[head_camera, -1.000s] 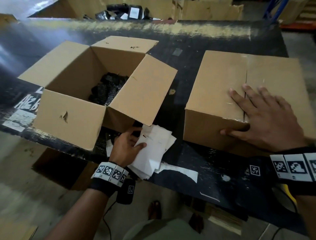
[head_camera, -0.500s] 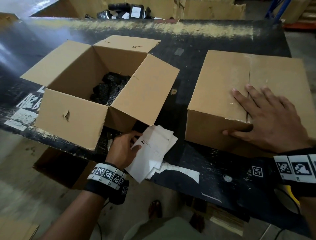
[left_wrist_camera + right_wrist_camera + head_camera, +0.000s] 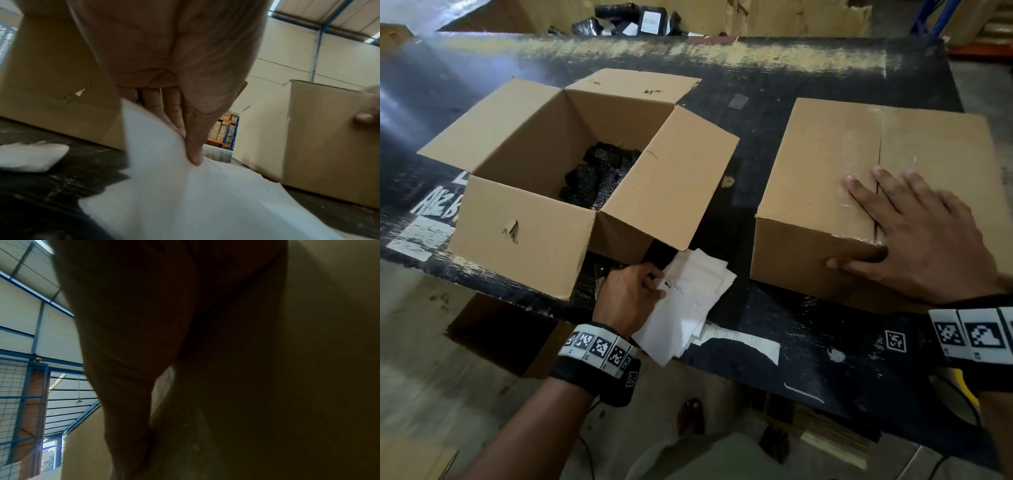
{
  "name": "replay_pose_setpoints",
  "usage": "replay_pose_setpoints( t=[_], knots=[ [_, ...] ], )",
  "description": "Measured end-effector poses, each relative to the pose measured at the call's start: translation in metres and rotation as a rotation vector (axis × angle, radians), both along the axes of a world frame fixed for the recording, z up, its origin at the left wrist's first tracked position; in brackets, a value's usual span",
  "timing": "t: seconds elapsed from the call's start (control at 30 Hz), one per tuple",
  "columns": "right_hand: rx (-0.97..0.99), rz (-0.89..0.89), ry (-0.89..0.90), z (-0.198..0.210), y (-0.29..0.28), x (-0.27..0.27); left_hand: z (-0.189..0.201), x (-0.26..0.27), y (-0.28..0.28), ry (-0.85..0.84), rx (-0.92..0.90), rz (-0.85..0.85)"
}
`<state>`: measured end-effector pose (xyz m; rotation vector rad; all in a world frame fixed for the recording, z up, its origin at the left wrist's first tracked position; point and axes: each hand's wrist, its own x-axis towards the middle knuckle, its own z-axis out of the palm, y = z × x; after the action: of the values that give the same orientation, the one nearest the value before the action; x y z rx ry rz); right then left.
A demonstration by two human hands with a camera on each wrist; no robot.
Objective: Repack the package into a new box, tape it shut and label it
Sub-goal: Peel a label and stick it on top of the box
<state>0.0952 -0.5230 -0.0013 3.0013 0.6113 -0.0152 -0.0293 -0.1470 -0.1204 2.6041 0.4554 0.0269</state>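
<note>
A closed cardboard box [image 3: 832, 164] with clear tape along its seam stands on the right of the black table [image 3: 791, 68]. My right hand [image 3: 914, 240] lies flat on its near corner, fingers straight, thumb down the front face. A stack of white label sheets [image 3: 698, 301] lies at the table's front edge between the two boxes. My left hand [image 3: 633, 294] pinches the top sheet [image 3: 164, 162] between thumb and fingers and lifts its edge. On the left stands an open cardboard box [image 3: 544, 233] with black bubble wrap [image 3: 599, 174] inside.
Another white sheet [image 3: 30, 157] lies left of the stack. A white strip [image 3: 743, 342] is stuck to the table near the front edge. Behind the table are big cartons with black wrapped parcels [image 3: 633, 24]. A cardboard box [image 3: 493, 335] sits on the floor below.
My left hand has curled tighter on the top label sheet and raised its edge off the stack. The right hand has stayed on the closed box.
</note>
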Motion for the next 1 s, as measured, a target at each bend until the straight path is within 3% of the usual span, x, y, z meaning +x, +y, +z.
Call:
replay_pose_setpoints(
  t=[0.43,1.0],
  knots=[
    [0.006,-0.003,0.001,0.001,0.001,-0.001,0.003,0.004,-0.001,0.245,-0.286,-0.103],
    [0.007,-0.025,0.012,0.004,0.003,-0.003,0.017,-0.005,0.013,0.415,-0.764,-0.234]
  ],
)
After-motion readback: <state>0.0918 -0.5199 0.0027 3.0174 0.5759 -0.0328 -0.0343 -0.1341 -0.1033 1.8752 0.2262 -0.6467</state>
